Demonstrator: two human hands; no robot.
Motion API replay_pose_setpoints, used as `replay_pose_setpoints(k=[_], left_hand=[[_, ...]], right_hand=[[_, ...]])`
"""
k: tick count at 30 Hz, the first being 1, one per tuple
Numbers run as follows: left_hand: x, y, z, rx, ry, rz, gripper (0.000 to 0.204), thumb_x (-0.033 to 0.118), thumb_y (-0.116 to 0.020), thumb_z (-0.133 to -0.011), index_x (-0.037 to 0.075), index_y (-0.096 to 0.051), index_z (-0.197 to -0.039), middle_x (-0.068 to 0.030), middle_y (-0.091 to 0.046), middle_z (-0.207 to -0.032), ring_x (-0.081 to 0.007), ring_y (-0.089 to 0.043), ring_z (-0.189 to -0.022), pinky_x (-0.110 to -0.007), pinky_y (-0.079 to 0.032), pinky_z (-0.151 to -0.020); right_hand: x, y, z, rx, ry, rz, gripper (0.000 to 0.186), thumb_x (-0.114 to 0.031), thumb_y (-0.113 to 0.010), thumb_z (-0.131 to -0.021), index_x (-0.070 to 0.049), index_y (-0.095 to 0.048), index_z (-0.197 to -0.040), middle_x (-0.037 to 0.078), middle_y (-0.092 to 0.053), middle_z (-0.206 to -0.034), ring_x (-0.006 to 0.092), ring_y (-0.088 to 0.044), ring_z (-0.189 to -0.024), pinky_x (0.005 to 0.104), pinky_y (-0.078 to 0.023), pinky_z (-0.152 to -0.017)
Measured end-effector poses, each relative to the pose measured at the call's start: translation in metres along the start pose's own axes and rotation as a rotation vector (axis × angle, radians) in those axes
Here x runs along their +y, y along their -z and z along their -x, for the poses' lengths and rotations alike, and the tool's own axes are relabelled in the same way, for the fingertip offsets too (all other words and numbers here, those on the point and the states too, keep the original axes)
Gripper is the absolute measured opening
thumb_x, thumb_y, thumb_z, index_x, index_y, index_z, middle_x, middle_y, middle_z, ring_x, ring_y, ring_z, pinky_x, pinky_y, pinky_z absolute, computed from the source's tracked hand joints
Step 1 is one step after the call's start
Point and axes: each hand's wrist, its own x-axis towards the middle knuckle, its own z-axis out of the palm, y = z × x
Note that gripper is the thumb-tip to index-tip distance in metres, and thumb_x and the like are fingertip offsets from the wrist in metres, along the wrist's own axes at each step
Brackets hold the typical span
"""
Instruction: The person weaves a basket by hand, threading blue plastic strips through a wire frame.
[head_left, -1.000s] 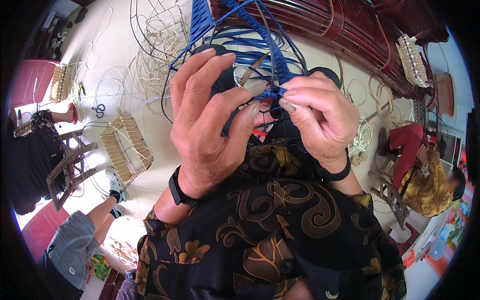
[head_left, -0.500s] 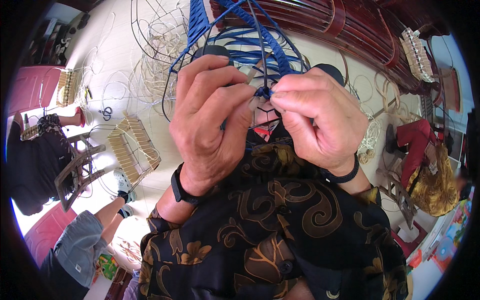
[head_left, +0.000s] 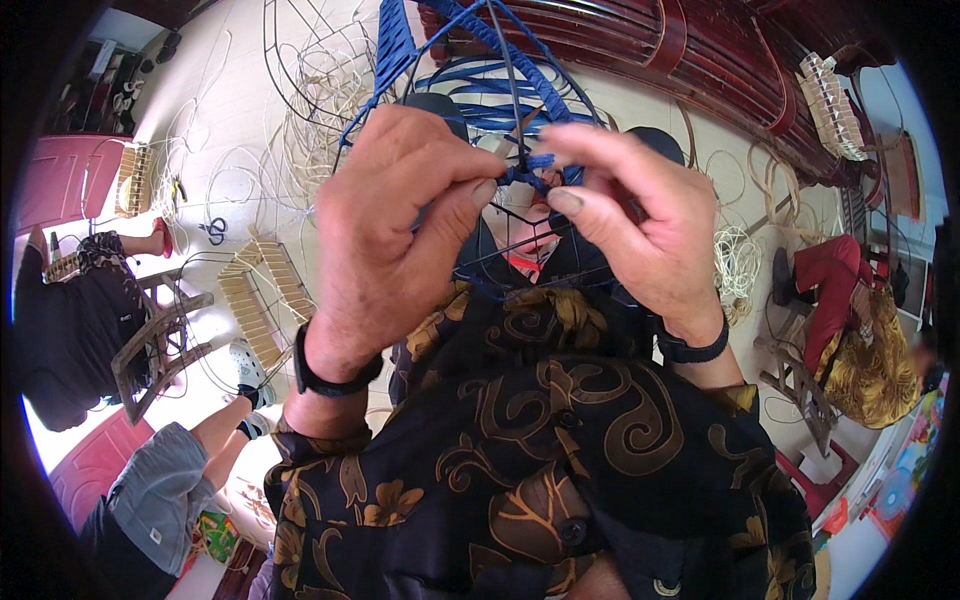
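Note:
In front of my chest stands a thin dark wire frame (head_left: pixel 517 85), partly wrapped and woven with blue strip. My left hand (head_left: pixel 395 205) is closed, its thumb and forefinger pinched at the left side of a blue strip (head_left: pixel 540 162) wound round a joint of the frame. My right hand (head_left: pixel 645 215) is just right of that joint, thumb and forefinger apart, with blue strip between and behind them. A finished blue woven panel (head_left: pixel 396 55) rises on the frame's far left. Whether the right fingertips touch the strip cannot be made out.
Loose blue strips (head_left: pixel 490 85) lie beyond the frame, before a dark red wooden bench (head_left: pixel 610 40). Tangled pale strands (head_left: pixel 320 120) and a half-wrapped tan frame (head_left: pixel 265 300) are on the floor at left. Other people sit at both sides, one in red trousers (head_left: pixel 835 290).
My right fingers have spread from a pinch at the joint. My left hand has shifted slightly left and down, still pinching, and more blue strip shows between the hands.

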Motion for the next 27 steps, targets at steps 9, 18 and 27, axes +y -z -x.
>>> replay_pose_setpoints(k=[9, 18, 27], left_hand=[[-0.001, -0.012, 0.003, 0.174, -0.243, -0.240, 0.013, 0.003, -0.072, -0.073, 0.002, -0.063, -0.083, -0.0077, -0.059, -0.082, -0.0273, -0.057, -0.081, -0.038, -0.044, -0.074], [0.039, -0.015, 0.032, 0.134, -0.041, -0.359, 0.016, 0.001, -0.074, -0.073, 0.000, -0.066, -0.087, -0.0079, -0.058, -0.069, -0.0244, -0.055, -0.063, -0.035, -0.042, -0.060], [0.033, 0.016, 0.050, -0.380, 0.014, 0.306, 0.012, 0.001, -0.067, -0.081, 0.002, -0.070, -0.093, -0.0146, -0.070, -0.084, -0.0276, -0.068, -0.067, -0.033, -0.052, -0.058]], right_hand=[[0.008, -0.011, 0.000, 0.030, 0.098, 0.021, 0.010, -0.001, -0.068, -0.086, -0.001, -0.069, -0.096, 0.007, -0.065, -0.078, 0.0127, -0.061, -0.058, 0.0253, -0.048, -0.054], [0.009, -0.014, 0.004, 0.106, 0.152, 0.089, 0.013, -0.004, -0.073, -0.080, -0.002, -0.069, -0.092, 0.011, -0.068, -0.082, 0.0271, -0.065, -0.072, 0.0322, -0.051, -0.065], [0.005, -0.021, 0.012, 0.244, 0.212, 0.162, 0.023, -0.001, -0.077, -0.071, -0.006, -0.070, -0.092, 0.007, -0.064, -0.081, 0.0247, -0.062, -0.071, 0.0322, -0.050, -0.061]])
